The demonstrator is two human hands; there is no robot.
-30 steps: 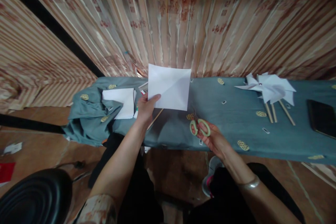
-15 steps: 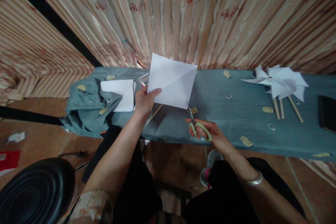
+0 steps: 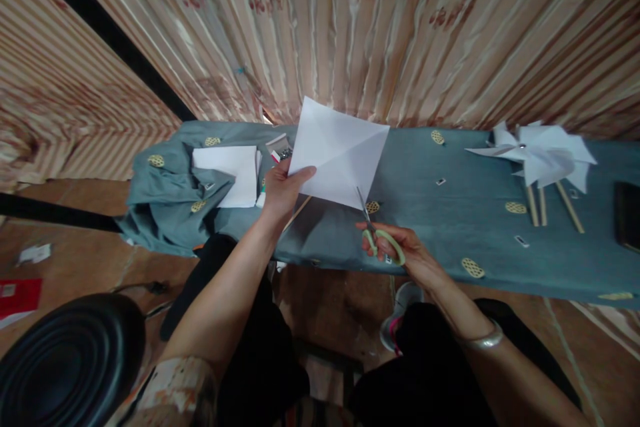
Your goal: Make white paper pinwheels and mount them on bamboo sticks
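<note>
Two hands of ours are busy. Our left hand [image 3: 284,190] pinches the near left side of a white paper sheet [image 3: 340,153], thumb on top and the other fingers tucked under it. Our right hand [image 3: 403,250] has its fingers curled round the light green handles of the scissors [image 3: 371,233]. We hold the sheet up above the blue-grey patterned cloth [image 3: 435,213].

A second ago the scissors were apart from the sheet, down below its near right corner. Now we have turned the sheet a bit, and the blade tip lies over that corner, pointing in toward the middle. That seems to mean the blades are in the right spot for cutting, but we cannot tell if any cut is made.

The sheet's far edge is in front of the striped curtain [image 3: 340,47], and we cannot tell how near. The cloth's near edge runs by our right hand. A white paper stack [image 3: 243,177] lies near our left hand, and a thin wooden stick [image 3: 297,215] pokes out just beside it. The white paper pinwheels [image 3: 547,150] lie well apart from the scissors, so we have room to swing our right hand that way.
</note>
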